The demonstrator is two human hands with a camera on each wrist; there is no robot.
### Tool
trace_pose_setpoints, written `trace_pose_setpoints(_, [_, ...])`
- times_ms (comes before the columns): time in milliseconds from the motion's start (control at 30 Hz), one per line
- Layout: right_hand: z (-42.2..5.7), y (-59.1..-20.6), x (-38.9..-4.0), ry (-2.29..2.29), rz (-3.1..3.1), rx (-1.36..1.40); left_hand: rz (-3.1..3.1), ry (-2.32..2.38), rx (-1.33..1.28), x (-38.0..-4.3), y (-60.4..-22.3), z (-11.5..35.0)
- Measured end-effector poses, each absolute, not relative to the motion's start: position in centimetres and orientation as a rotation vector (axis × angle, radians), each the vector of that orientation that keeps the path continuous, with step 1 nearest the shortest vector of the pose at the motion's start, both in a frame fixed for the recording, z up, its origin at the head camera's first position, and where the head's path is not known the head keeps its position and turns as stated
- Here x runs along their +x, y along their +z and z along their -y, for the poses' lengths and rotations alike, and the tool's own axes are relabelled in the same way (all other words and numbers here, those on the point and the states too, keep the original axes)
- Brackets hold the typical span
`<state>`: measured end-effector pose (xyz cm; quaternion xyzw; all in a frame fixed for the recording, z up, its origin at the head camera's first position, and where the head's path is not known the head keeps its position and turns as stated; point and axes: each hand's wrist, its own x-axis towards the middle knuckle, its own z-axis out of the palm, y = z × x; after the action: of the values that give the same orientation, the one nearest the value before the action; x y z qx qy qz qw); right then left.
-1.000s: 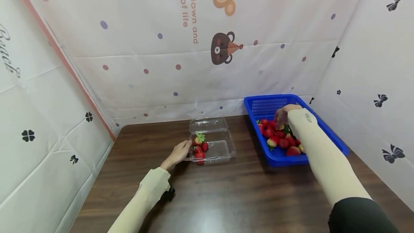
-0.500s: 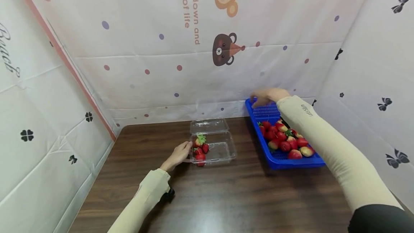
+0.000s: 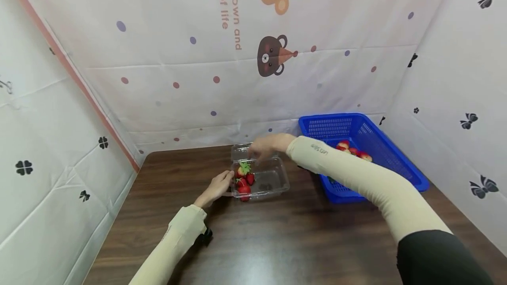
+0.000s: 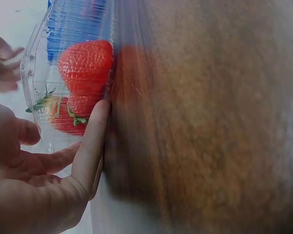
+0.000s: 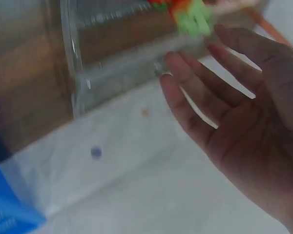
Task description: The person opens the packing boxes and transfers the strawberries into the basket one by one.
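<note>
My left hand [image 3: 219,184] rests at the left side of a clear plastic clamshell box [image 3: 273,184], its fingers touching the outer wall; one straight finger [image 4: 94,136] lies low, close to the tabletop. Several strawberries [image 3: 244,190] sit along the box's left end, one showing a green leafy cap [image 3: 245,167]. Above the back of the box hovers my right hand [image 3: 269,145], slightly blurred. In the right wrist view, that hand's fingers [image 5: 200,92] are spread and relaxed, with nothing between them. The box's lid [image 3: 239,152] is folded back, partly covered by the right hand.
A blue plastic basket [image 3: 328,121] with more strawberries [image 3: 352,149] stands at the right; my right sleeve [image 3: 356,170] crosses over it. Behind the dark wooden table [image 3: 253,241] hangs a printed white cloth [image 3: 190,109], with further cloth at both sides.
My right hand first rose from the strawberries to the basket's back left, then swung left to above the box. The left hand has stayed at the box.
</note>
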<state>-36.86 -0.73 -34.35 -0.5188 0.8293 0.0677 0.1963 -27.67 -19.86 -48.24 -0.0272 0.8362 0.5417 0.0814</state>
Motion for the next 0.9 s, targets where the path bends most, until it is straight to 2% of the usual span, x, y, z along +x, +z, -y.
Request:
trace_pose_setpoints(233, [3.3, -37.6, -35.8, 0.308, -2.300, -1.432, -2.508, 1.614, -0.090, -27.6, -48.2, 19.8])
trace_pose_setpoints(900, [4.0, -41.0, -35.5, 0.474, -2.402, -1.384, -2.501, 1.648, -0.076, -28.0, -48.3, 19.7])
